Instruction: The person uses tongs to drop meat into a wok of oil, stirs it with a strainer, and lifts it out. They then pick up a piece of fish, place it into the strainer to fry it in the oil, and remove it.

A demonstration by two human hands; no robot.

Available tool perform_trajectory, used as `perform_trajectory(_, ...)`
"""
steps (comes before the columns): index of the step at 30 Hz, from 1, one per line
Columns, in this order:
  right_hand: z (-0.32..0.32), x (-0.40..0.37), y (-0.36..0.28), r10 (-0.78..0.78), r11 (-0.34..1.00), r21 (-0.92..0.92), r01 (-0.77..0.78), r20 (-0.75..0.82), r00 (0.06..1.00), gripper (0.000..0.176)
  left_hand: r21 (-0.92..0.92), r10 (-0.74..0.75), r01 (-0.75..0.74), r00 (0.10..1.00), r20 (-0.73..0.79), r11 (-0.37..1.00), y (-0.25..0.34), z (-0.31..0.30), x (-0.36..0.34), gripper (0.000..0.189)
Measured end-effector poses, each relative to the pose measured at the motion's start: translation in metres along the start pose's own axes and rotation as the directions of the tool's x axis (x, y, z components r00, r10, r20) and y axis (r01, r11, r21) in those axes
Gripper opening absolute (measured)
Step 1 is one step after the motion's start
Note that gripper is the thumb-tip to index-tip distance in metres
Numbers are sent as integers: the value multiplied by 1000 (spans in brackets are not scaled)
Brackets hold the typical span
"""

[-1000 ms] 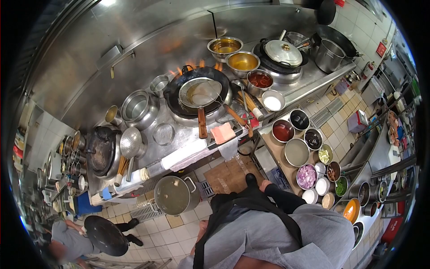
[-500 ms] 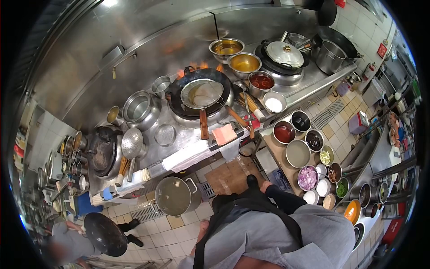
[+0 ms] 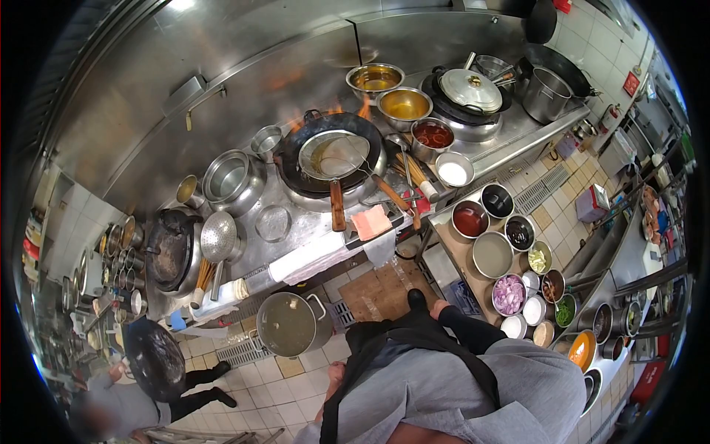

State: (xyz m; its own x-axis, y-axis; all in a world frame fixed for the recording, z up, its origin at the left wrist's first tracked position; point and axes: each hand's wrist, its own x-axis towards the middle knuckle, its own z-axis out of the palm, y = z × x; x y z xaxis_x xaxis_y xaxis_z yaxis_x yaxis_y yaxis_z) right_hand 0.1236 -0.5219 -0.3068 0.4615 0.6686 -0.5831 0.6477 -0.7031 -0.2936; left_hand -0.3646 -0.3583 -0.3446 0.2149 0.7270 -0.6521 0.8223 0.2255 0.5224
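Note:
Low beside my apron [image 3: 362, 362], my left hand [image 3: 336, 372] hangs over the tiled floor; its fingers are too small to make out. A dark sleeve ends at my right hand [image 3: 439, 308], near a black shoe [image 3: 416, 300]; its fingers are mostly hidden. Neither hand visibly touches cookware. The large pot [image 3: 288, 344] stands on the floor, nearest my left hand. On the stove, a strainer [image 3: 334, 155] with a wooden handle rests over a wok [image 3: 296, 177], with flames behind. The bowl of chopped onion [image 3: 509, 294] is on the side table, right of my right hand.
At lower left, another person [image 3: 122, 403] holds a big wok [image 3: 155, 360]. Oil bowls [image 3: 404, 105], a lidded pan [image 3: 470, 90] and a perforated ladle [image 3: 219, 237] lie along the stove. A folded cloth [image 3: 371, 222] sits on its front edge.
The other person's wok has moved up and to the left, and that person has shifted. My left hand has moved slightly. The flames behind the stove wok look different.

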Motion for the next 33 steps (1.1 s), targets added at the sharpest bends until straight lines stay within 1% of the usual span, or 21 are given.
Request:
perform_trajectory(2,6,6,3,-15,999,-38,15,11,1000,37,-56,-23,21,999,-27,998,-8,6,7,23)
perform_trajectory(5,-24,-17,-14,57,996,74,-59,24,998,37,-123,-51,44,997,-55,991,7,0,-8,22)
perform_trajectory(8,-23,-15,-15,33,999,23,-34,17,999,37,-95,-59,50,993,-98,994,4,4,-5,21)
perform_trajectory(11,-2,3,-2,4,999,-47,-2,33,999,37,-76,-68,61,993,-97,995,-3,6,0,24)
perform_trajectory(14,-15,-9,-10,32,999,-6,-32,28,999,37,-3,-56,56,994,-97,998,6,2,-9,28)
perform_trajectory(17,-2,0,-1,-27,998,-55,28,23,999,38,52,-81,85,993,-84,995,15,-4,-15,34)
perform_trajectory(20,8,6,6,-40,998,-53,42,40,998,38,106,-104,112,991,-79,988,7,-1,-5,41)
perform_trajectory(23,-21,-19,-11,17,999,51,-18,10,1000,39,107,-100,109,991,-89,988,14,-2,-12,48)
perform_trajectory(26,5,1,2,-22,999,-35,21,-23,999,39,92,-47,59,991,-128,994,14,3,-13,49)
perform_trajectory(29,0,1,0,-9,999,-38,11,36,999,38,111,-129,140,986,-104,984,-16,23,16,49)
perform_trajectory(32,-9,-6,-2,-7,1000,11,7,36,999,38,122,-44,40,999,29,992,-24,25,22,45)
perform_trajectory(33,-15,-12,-6,-1,1000,28,0,22,1000,37,122,-42,39,999,29,992,-25,25,24,45)
